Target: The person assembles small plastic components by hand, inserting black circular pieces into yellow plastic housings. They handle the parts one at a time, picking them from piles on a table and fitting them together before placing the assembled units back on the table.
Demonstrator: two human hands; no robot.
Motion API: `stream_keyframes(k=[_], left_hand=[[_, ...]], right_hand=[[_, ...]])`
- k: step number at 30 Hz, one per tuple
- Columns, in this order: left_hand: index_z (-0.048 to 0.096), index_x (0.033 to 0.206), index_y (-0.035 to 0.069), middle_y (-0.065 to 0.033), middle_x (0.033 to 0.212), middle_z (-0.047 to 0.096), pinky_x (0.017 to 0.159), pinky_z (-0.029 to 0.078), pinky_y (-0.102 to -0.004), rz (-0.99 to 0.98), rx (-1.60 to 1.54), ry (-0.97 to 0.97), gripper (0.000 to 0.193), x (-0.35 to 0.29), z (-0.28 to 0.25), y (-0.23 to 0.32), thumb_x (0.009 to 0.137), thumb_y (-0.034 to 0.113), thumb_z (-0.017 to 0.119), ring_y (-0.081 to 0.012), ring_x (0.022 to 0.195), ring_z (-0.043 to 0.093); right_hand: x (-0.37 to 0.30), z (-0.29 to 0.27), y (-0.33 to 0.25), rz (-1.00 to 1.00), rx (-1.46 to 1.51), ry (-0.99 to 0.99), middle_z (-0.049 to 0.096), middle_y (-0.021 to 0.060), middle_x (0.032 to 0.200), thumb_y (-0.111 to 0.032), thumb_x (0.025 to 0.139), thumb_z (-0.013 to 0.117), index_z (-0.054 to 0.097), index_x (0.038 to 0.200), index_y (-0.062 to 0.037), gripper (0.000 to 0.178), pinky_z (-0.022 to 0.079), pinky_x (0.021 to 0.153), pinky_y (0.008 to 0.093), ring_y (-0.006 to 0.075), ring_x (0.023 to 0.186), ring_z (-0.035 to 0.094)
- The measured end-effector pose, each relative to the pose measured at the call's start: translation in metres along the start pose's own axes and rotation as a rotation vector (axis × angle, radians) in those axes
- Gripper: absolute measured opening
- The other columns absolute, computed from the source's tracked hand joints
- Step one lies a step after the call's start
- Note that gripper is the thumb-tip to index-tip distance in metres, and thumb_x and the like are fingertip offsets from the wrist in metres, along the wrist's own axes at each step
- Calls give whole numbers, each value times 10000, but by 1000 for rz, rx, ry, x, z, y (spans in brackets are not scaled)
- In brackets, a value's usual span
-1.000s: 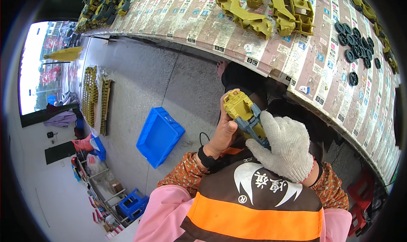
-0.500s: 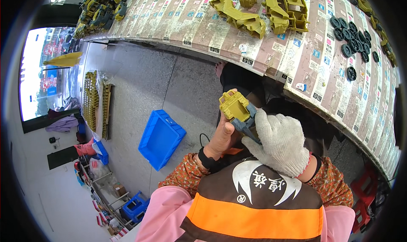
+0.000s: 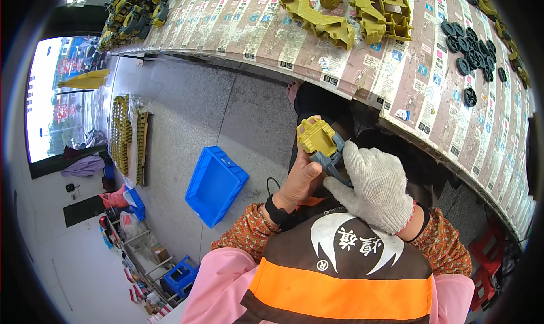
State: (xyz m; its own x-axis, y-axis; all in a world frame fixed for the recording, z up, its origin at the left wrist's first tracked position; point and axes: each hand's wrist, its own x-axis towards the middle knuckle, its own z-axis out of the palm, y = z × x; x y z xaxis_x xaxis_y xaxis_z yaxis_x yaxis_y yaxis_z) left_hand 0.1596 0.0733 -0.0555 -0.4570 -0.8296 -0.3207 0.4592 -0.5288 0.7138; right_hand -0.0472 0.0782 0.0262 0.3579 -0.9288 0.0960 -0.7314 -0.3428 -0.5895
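Observation:
Above my lap I hold a toy vehicle body [image 3: 318, 138], its upper part olive-yellow with a hollow box shape and its lower part blue-grey plastic. My bare left hand [image 3: 301, 179] grips it from the left side, thumb near the grey part. On the other side my right hand [image 3: 375, 183], in a white knit glove, pinches the grey part [image 3: 331, 161] between thumb and fingers. The gloved fingers hide some of the grey piece. More olive-yellow plastic parts [image 3: 320, 22] lie on the table ahead, some of them joined in angled strips.
The paper-covered table [image 3: 260, 43] curves along the front and right. Black toy wheels [image 3: 471, 49] are scattered at its right, and a heap of yellow-grey assemblies [image 3: 133, 12] is piled far left. A blue plastic bin [image 3: 216, 187] rests on the floor; a red stool [image 3: 488, 250] stands right.
The toy body has shifted slightly to the right and turned a little. Both hands have moved with it and keep their hold.

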Motion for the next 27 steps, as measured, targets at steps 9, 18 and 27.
stream_keyframes(k=[9, 18, 27], left_hand=[[209, 1672, 229, -55, 1540, 442, 1226, 415, -462, 20, -115, 54, 936, 5, 13, 7, 973, 470, 782, -244, 1441, 481], [430, 1537, 175, -56, 1376, 598, 1150, 499, -479, -3, -266, 117, 603, 10, 0, 7, 1074, 508, 625, -245, 1293, 612], [527, 1409, 97, -137, 1280, 676, 1089, 550, -488, 3, -347, 158, 546, 13, 3, 11, 1078, 524, 608, -265, 1210, 671]], right_hand=[[-2, 0, 6, 48, 153, 1, 644, 152, 925, -328, 796, 859, 580, 1253, 49, 655, 548, 694, 439, 325, 845, 684], [-10, 0, 27, 195, 599, -69, 684, 166, 1151, -220, 839, 833, 554, 1479, -54, 718, 592, 850, 383, 290, 970, 709], [-11, -2, 35, 186, 761, -130, 690, 142, 1217, -110, 865, 780, 589, 1488, -65, 653, 599, 879, 355, 232, 995, 707]])
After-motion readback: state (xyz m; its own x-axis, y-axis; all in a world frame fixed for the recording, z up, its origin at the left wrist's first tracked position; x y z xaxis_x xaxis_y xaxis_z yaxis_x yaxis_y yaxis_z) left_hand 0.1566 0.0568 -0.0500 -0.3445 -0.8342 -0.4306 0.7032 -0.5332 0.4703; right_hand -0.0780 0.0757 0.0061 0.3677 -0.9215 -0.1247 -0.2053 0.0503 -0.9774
